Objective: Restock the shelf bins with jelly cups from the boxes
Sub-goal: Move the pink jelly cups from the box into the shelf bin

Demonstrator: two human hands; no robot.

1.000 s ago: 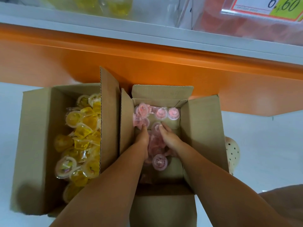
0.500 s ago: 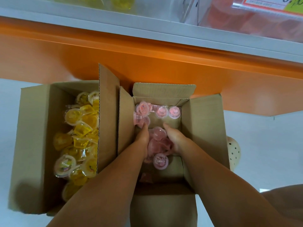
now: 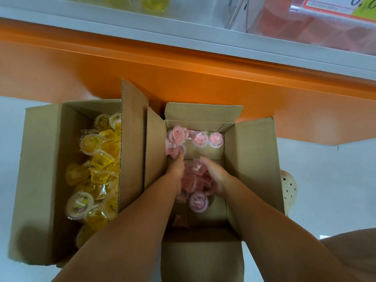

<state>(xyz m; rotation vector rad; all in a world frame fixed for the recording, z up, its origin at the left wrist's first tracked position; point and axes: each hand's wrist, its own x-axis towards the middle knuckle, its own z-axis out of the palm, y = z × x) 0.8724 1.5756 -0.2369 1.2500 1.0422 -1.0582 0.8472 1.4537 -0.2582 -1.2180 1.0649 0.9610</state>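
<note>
Since 1 s ago your hands have drawn back from the far wall & closed on a heap of pink jelly cups (image 3: 193,180).

L to R:
- Yellow jelly cups (image 3: 99,159) lie untouched in L carton (image 3: 40,159).
- L hand (image 3: 176,169): fingers near straight, pressing heap's side like a wall.
- Heap sits mid R carton (image 3: 250,159), between both palms.
- R hand (image 3: 215,176): fingers curl round heap, thumb low. Judged a two-hand scoop, to carry more per trip.
- Pink shelf bin (image 3: 305,23) sits above, at R.
</note>
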